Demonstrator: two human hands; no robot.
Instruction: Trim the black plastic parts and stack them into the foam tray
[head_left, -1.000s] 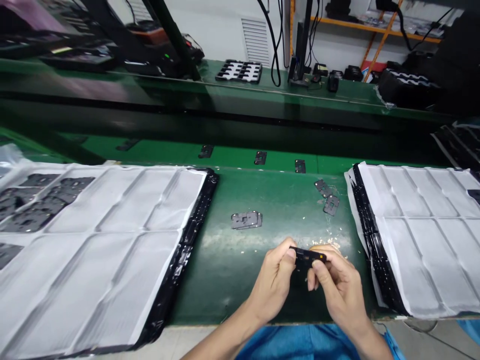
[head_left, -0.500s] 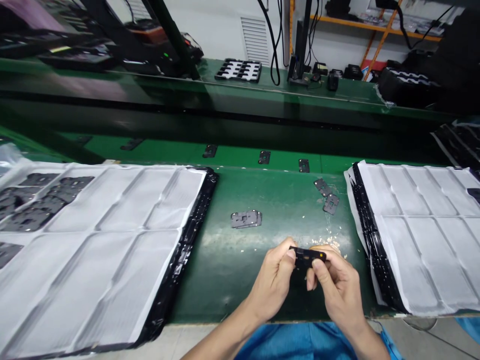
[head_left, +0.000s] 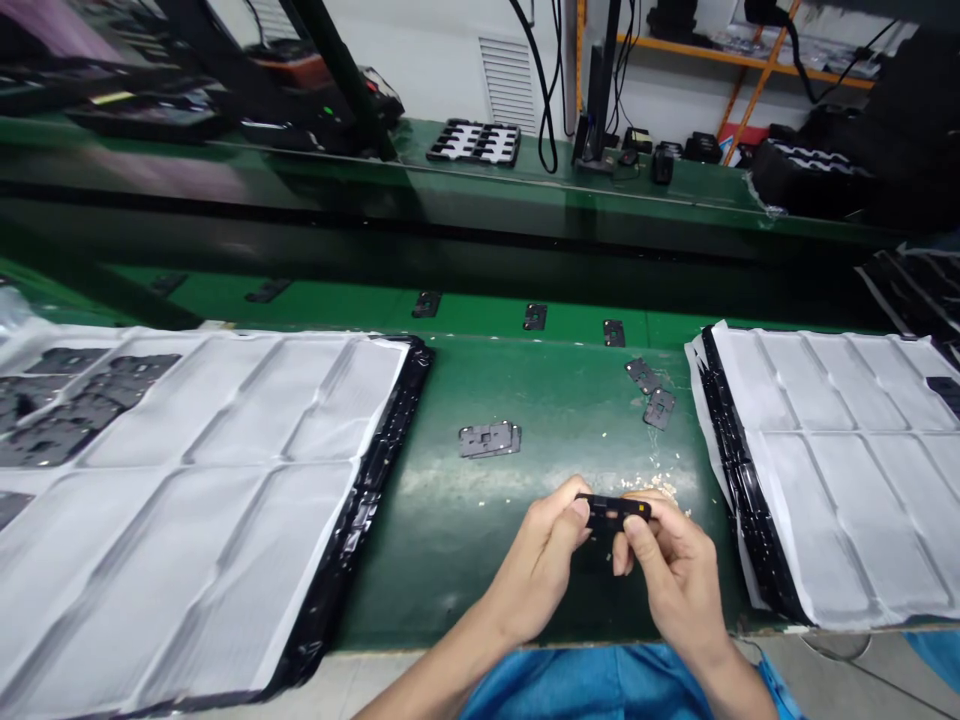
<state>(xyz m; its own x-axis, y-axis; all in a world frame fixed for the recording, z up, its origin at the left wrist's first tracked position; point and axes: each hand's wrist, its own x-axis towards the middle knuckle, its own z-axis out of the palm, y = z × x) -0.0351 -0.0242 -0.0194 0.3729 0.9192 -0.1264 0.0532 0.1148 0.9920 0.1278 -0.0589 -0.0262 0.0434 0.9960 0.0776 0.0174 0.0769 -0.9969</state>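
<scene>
A small black plastic plate (head_left: 611, 513) with cut-outs and a yellow spot at its right end is held up over the green bench. My left hand (head_left: 546, 560) pinches its left end between thumb and fingers. On the right end, my right hand (head_left: 673, 565) grips with thumb and forefinger, other fingers curled beneath. Two overlapping dark plates (head_left: 487, 439) lie on the bench ahead and to the left. Another pair of dark plates (head_left: 658, 408) lies farther off to the right, with small pale crumbs (head_left: 654, 485) scattered between them and my hands.
A stack of black trays under a white sheet (head_left: 225, 560) fills the left, with dark plates (head_left: 82, 410) in its far pockets. A similar covered stack (head_left: 855, 480) stands right. Beyond the bench edge, a green belt (head_left: 480, 312) carries several dark plates.
The plates on the belt have shifted slightly to the right. Both hands keep their hold on the black plate, almost unmoved. The view has shifted a little.
</scene>
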